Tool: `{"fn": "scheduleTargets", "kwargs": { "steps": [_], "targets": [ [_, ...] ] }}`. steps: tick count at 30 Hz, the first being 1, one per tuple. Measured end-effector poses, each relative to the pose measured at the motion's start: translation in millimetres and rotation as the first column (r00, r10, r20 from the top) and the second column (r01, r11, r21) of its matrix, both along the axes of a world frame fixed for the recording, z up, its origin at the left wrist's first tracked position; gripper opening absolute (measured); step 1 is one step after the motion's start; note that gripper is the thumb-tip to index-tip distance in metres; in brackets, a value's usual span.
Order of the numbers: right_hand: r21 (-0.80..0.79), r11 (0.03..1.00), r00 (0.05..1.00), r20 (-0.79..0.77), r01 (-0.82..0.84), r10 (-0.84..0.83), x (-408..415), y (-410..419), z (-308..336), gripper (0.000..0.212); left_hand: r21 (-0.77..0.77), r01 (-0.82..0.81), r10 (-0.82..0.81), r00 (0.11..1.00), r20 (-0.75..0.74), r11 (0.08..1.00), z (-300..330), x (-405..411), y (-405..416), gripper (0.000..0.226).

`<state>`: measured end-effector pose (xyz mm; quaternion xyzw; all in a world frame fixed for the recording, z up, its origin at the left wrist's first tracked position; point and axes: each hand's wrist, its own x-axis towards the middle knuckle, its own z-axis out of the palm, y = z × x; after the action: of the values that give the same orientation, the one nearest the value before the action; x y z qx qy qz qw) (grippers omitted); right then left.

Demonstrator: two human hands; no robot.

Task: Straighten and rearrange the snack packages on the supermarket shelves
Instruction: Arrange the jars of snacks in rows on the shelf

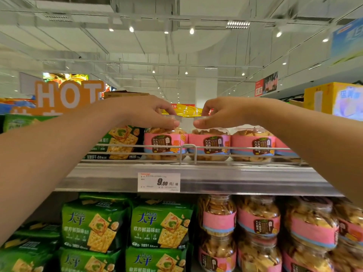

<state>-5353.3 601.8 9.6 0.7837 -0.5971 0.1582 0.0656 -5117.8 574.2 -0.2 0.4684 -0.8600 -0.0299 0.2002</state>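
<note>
On the top shelf stand three clear snack jars with pink labels, behind a wire rail [188, 147]. My left hand [149, 112] grips the lid of the leftmost jar [165, 144], fingers curled over its top. My right hand [220, 112] grips the lid of the middle jar [209, 144] the same way. The third jar [252, 145] stands untouched to the right. A green cracker pack [119, 142] sits just left of the jars, partly hidden by my left forearm.
A 9.90 price tag [158, 182] hangs on the metal shelf edge [235, 179]. Below are green cracker bags [94, 226] at left and more pink-labelled jars [257, 222] at right. An orange HOT sign [68, 96] and a yellow carton [332, 100] rise behind.
</note>
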Motion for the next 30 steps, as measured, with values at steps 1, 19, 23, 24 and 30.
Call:
{"fn": "scheduleTargets", "kwargs": {
  "steps": [1,19,23,24,30],
  "targets": [
    [0.002,1.000,1.000,0.009,-0.007,0.007,0.0,-1.5,0.1,0.060,0.009,0.009,-0.009,1.000,-0.011,1.000,-1.0,0.5,-0.2,0.073],
    [-0.430,0.903,0.930,0.329,-0.008,0.165,-19.5,51.5,42.3,0.038,-0.391,0.158,-0.313,0.873,-0.374,0.907,53.4,-20.3,28.9,0.045],
    [-0.492,0.867,0.930,0.350,0.082,0.111,-57.1,77.5,52.5,0.034,-0.417,0.261,-0.429,0.817,-0.386,0.871,62.1,-67.6,38.1,0.038],
    [-0.494,0.863,0.932,0.352,0.106,0.087,-68.9,83.2,53.5,0.035,-0.410,0.290,-0.451,0.807,-0.381,0.865,62.8,-80.8,40.3,0.035],
    [-0.463,0.874,0.955,0.295,0.147,-0.005,-138.9,95.6,56.5,0.037,-0.367,0.348,-0.478,0.799,-0.364,0.863,70.4,-155.9,40.4,0.017]
  ]
}}
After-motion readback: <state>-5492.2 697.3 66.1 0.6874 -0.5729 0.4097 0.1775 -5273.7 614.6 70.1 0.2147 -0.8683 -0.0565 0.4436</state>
